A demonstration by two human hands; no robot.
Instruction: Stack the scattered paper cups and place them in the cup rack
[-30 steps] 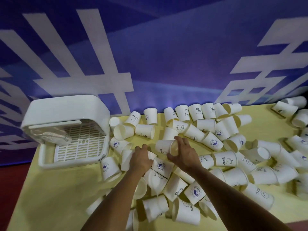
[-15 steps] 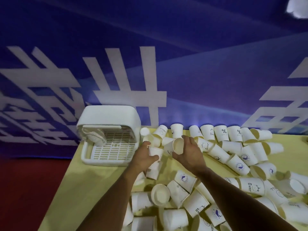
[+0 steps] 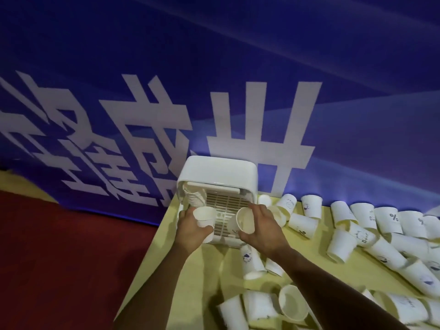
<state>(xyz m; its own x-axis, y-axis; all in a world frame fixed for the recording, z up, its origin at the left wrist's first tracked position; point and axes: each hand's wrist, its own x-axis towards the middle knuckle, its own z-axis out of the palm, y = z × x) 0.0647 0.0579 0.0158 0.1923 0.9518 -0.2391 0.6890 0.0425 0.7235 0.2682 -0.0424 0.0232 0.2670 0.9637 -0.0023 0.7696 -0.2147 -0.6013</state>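
My left hand (image 3: 190, 228) grips a white paper cup (image 3: 205, 220) held upright, mouth up, in front of the cup rack. My right hand (image 3: 263, 226) holds a second paper cup (image 3: 242, 223) tilted on its side, its open mouth facing me. Both cups hang just above the front edge of the white cup rack (image 3: 217, 172), a hooded plastic box with a slatted tray. A stack of cups (image 3: 194, 197) lies inside the rack on its left. Several loose paper cups (image 3: 342, 241) lie scattered over the yellow table to the right.
The yellow table (image 3: 190, 277) ends at a left edge close to the rack, with red floor (image 3: 71, 258) beyond. A blue banner (image 3: 214, 79) with white characters hangs right behind the rack. More cups (image 3: 262, 308) lie near my forearms at the table's front.
Both hands lifted a cup each out of the pile and carried them left to the front of the rack. My view swung left, so the rack now sits centre.
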